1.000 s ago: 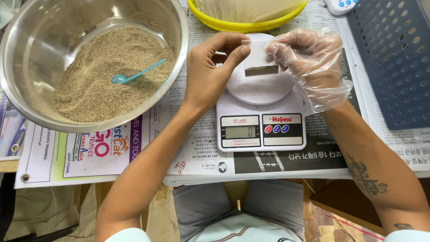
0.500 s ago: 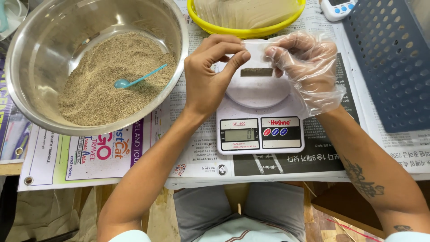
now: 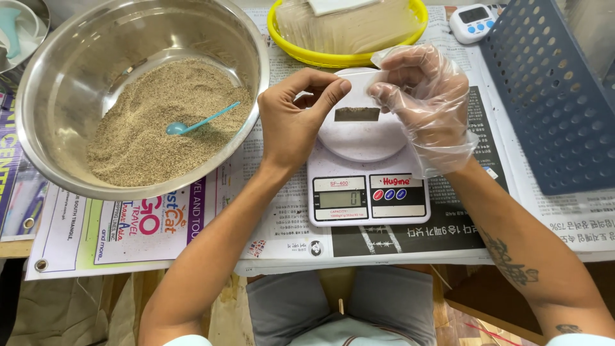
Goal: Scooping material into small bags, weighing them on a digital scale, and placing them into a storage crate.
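Hands shifted lower; both fingers (image 3: 334, 86) pinch sachet (image 3: 357, 96).

Seen from above, the person's left hand (image 3: 291, 122) is bare, with no ring or watch, and the forearm is uncovered up to a pale, light-coloured sleeve edge at the bottom of the view. The right hand (image 3: 423, 96) wears a loose, clear disposable plastic glove, crinkled and glossy, its open cuff flaring wide past the wrist. The right forearm carries dark tattoo markings, one ornate patch midway along and a smaller one near the elbow. Grey trousers cover the lap, with a light top bearing thin stripes above them.
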